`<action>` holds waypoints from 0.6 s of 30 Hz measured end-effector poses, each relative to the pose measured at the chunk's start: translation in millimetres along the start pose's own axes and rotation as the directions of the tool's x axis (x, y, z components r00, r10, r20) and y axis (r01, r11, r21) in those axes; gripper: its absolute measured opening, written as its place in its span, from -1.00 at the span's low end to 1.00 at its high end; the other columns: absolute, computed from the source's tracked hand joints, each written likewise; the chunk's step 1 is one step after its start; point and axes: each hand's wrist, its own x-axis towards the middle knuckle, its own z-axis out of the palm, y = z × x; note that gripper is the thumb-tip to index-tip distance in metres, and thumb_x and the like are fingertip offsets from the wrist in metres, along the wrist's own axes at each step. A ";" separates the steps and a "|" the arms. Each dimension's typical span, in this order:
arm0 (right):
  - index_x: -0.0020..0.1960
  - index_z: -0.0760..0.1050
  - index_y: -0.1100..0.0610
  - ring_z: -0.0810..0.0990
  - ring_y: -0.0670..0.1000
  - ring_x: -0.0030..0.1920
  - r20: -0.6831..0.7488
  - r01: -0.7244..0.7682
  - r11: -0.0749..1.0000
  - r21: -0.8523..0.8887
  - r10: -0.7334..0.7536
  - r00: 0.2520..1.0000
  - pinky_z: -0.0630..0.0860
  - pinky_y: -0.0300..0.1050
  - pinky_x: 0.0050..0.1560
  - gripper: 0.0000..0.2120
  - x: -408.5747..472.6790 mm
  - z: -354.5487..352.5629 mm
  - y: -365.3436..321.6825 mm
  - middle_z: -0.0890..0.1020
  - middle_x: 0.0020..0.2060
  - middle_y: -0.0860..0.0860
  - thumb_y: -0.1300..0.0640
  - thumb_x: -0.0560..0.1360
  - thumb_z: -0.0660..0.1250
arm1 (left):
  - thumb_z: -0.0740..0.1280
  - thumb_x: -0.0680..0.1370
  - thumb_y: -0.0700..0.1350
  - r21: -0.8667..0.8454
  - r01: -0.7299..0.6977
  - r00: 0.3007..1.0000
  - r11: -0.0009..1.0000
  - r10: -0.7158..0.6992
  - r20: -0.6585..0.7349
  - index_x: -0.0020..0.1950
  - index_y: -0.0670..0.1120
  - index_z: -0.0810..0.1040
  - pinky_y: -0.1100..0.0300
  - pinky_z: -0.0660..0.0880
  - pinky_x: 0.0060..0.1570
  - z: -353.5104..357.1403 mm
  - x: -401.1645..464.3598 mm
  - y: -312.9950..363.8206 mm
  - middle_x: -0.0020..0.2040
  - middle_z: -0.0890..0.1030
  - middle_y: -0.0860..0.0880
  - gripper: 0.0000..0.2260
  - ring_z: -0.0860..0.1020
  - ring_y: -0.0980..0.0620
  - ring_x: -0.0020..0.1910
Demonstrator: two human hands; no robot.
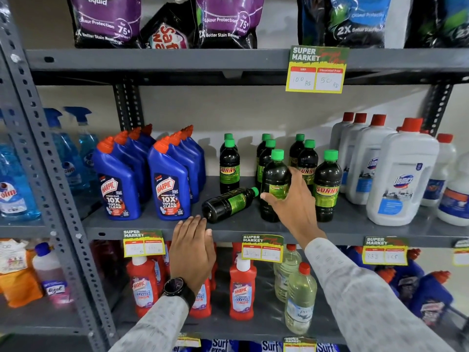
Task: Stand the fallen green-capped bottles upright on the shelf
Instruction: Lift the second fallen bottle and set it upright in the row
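Note:
Several dark bottles with green caps stand on the grey middle shelf. One green-capped bottle lies on its side near the shelf's front, cap pointing right. My right hand is wrapped around an upright green-capped bottle just right of the fallen one. My left hand hovers at the shelf's front edge, just below the fallen bottle's base, fingers together and holding nothing.
Blue Harpic bottles stand left of the fallen bottle. White Domex bottles stand to the right. Price tags hang on the shelf edge. Red bottles fill the shelf below; detergent pouches sit above.

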 end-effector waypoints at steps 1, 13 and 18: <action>0.53 0.21 0.02 0.63 0.18 0.26 0.004 -0.002 1.000 0.004 0.002 1.000 0.61 0.17 0.17 -0.09 0.4 0.9 2.0 0.58 0.37 0.09 -0.26 0.37 0.57 | 0.08 0.69 -0.02 0.000 0.001 1.000 1.000 -0.001 -0.005 0.35 -0.19 0.58 -0.08 0.30 0.52 0.9 0.0 -0.4 0.35 0.62 -0.17 -0.58 0.53 -0.14 0.38; 0.34 0.46 -0.07 0.65 -0.17 0.12 0.319 -0.250 0.876 0.412 0.119 0.940 0.55 -0.23 0.09 -0.43 6.7 11.5 33.3 0.68 0.12 -0.15 0.03 0.42 0.63 | 0.08 0.68 0.01 -0.006 -0.004 0.999 1.000 0.003 -0.045 0.35 -0.18 0.58 -0.09 0.31 0.51 2.9 -1.7 0.6 0.33 0.62 -0.16 -0.57 0.54 -0.13 0.37; 0.28 0.44 -0.15 0.63 -0.31 0.03 0.302 -0.231 0.885 0.405 0.109 0.947 0.50 -0.41 -0.07 -0.46 4.7 12.2 34.0 0.65 0.07 -0.24 -0.04 0.41 0.63 | 0.12 0.67 0.01 -0.011 0.016 0.998 1.000 -0.017 -0.059 0.34 -0.18 0.59 -0.07 0.30 0.52 3.1 -1.5 2.0 0.33 0.63 -0.15 -0.59 0.54 -0.12 0.37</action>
